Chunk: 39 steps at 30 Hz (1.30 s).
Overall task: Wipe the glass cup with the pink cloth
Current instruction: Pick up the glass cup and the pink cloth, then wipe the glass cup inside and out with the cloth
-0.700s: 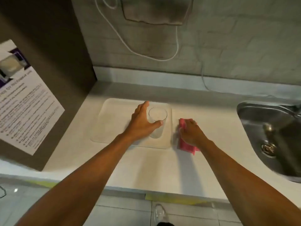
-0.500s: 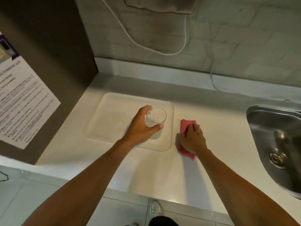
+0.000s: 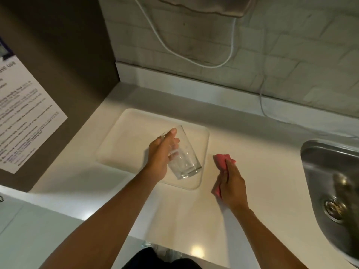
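A clear glass cup [image 3: 184, 160] is held in my left hand [image 3: 161, 156], lifted and tilted over the white tray [image 3: 124, 140], its base toward me and its rim away. My fingers wrap its left side. To the right, my right hand [image 3: 231, 188] grips the crumpled pink cloth [image 3: 222, 162], raised a little above the counter. Part of the cloth sticks out past my fingers, part hangs below the palm. Cup and cloth are apart.
A steel sink [image 3: 334, 191] with a drain sits at the right edge. A brown cabinet side with a printed notice [image 3: 25, 121] stands at the left. A white cable [image 3: 194, 61] hangs on the tiled wall behind. The white counter [image 3: 184, 216] ends near my body.
My left hand has lifted the cup off the tray and tilted it. My right hand has closed on the pink cloth and picked it up from the counter.
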{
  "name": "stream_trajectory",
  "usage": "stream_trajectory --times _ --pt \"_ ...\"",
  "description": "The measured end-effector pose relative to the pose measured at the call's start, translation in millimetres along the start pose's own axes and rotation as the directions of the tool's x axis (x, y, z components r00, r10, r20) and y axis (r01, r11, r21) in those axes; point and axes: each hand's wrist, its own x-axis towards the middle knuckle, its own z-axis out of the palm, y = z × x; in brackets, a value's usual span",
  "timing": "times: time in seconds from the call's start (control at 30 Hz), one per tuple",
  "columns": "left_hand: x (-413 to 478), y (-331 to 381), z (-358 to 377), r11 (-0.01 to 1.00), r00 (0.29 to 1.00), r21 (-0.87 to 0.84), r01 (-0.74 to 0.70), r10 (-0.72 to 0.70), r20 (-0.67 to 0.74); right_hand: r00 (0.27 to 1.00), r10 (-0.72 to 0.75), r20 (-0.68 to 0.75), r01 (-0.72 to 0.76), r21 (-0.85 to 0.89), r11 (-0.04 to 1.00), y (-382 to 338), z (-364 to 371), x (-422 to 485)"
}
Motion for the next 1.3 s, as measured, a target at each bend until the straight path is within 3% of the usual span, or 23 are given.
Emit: stream_trajectory --times 0.1,0.17,0.23,0.27,0.37,0.43,0.57,0.77,1.03,1.17,1.3 --pt "-7 -2 7 0.988 0.988 -0.052 0.148 -0.146 0.045 0.983 0.183 -0.001 -0.176 0.257 0.95 -10 -10 -10" --pt "-14 -4 10 0.978 0.973 -0.024 0.207 -0.204 0.11 0.947 0.31 0.081 -0.304 0.531 0.791 -29 -17 -18" --pt "-25 -6 10 0.966 0.948 -0.007 0.257 -0.251 0.197 0.944 0.307 0.118 -0.304 0.674 0.673 -52 -28 -28" --pt "-32 -7 10 0.959 0.929 0.004 0.284 -0.277 0.245 0.962 0.252 0.108 -0.255 0.687 0.681 -68 -33 -34" --pt "-52 -11 9 0.942 0.873 0.006 0.337 -0.315 0.372 0.994 -0.05 0.094 0.008 0.395 0.918 -110 -35 -50" --pt "-60 -18 5 0.922 0.836 -0.061 0.383 -0.318 0.447 0.969 -0.206 0.138 0.173 0.219 0.96 -125 -28 -60" --pt "-63 -24 -4 0.923 0.846 -0.103 0.37 -0.289 0.449 0.967 -0.226 0.113 0.219 0.075 0.973 -141 -18 -67" --pt "-52 -7 -9 0.953 0.874 -0.045 0.299 -0.255 0.414 0.928 -0.279 0.248 0.305 -0.071 0.95 -145 -12 -73" --pt "-45 -3 -10 0.933 0.851 -0.104 0.345 -0.264 0.454 0.922 -0.283 0.266 0.282 0.044 0.958 -163 -17 -48" --pt "-35 8 -17 0.964 0.878 -0.071 0.257 -0.202 0.434 0.917 -0.306 0.256 0.287 0.108 0.952 -152 -13 -69" --pt "-45 -4 -15 0.957 0.857 0.012 0.289 -0.264 0.443 0.948 -0.258 0.189 0.262 0.002 0.965 -159 -21 -45"
